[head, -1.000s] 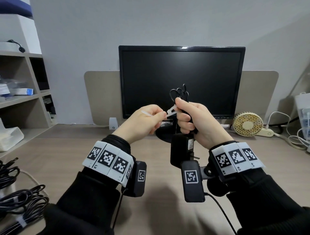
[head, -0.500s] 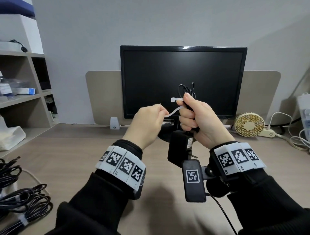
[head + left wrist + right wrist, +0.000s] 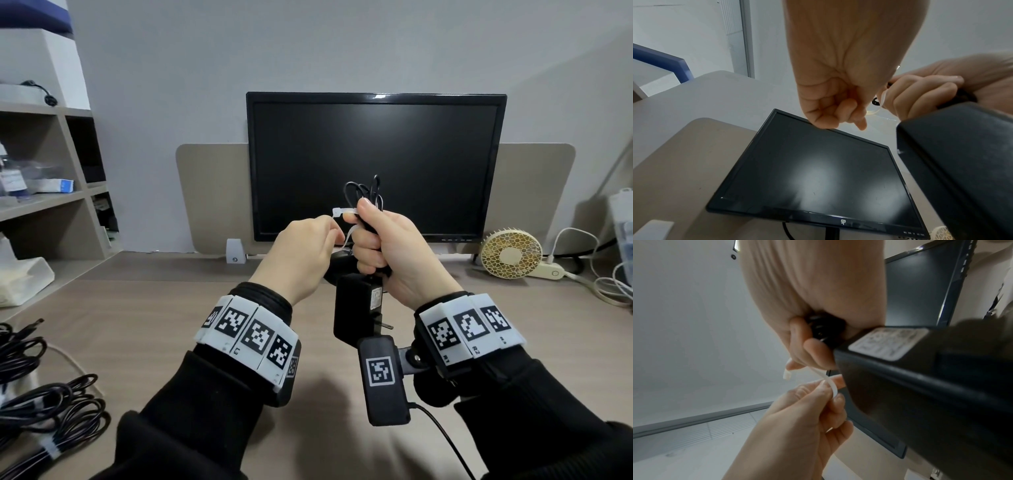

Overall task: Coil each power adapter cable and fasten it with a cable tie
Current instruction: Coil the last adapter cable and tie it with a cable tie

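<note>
My right hand [image 3: 376, 246] grips a bunched black coiled cable [image 3: 364, 193] upright in front of the monitor, and its black power adapter [image 3: 356, 313] hangs below the fist. A white cable tie [image 3: 342, 213] passes around the coil under my right thumb, its head sticking out to the left. My left hand [image 3: 310, 248] pinches the tie's tail [image 3: 831, 383] just left of the right fist. In the right wrist view the adapter [image 3: 920, 386] fills the lower right, and the left hand's fingers [image 3: 826, 395] hold the bent white strip.
A black monitor [image 3: 375, 164] stands at the back of the wooden desk [image 3: 171, 308]. Several coiled black cables [image 3: 48, 411] lie at the left edge, one banded with a white tie. A small fan [image 3: 510, 253] and white cords sit at the right. Shelves [image 3: 41, 198] line the left.
Both hands have risen a little and drawn closer. My left hand has moved right toward the right fist, and the tie now bends around the coil with its head pointing left.
</note>
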The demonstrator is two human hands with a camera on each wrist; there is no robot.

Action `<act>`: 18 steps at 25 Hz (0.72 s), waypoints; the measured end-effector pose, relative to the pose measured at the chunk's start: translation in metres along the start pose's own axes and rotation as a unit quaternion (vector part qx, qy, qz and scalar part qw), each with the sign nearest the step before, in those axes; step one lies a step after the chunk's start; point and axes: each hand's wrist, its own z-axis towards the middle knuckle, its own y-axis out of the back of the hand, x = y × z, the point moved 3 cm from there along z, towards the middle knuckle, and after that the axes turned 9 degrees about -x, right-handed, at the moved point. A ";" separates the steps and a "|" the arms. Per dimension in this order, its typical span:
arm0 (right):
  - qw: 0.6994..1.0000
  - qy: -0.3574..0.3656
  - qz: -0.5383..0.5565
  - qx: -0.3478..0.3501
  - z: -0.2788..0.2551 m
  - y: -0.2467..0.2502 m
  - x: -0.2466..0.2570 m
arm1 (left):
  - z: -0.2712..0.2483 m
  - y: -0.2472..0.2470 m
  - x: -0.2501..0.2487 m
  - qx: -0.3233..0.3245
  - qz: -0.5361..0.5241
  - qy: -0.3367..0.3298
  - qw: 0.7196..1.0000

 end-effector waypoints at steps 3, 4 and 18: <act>1.000 -0.004 0.014 -0.012 0.000 0.000 -0.001 | -0.001 0.002 -0.002 -0.011 -0.004 -0.014 1.000; 1.000 -0.005 0.016 -0.016 0.000 0.000 -0.001 | -0.001 0.002 -0.002 -0.010 -0.001 -0.019 1.000; 0.993 0.014 -0.095 -0.066 0.006 0.008 -0.008 | -0.003 -0.005 0.001 0.028 -0.025 -0.008 0.999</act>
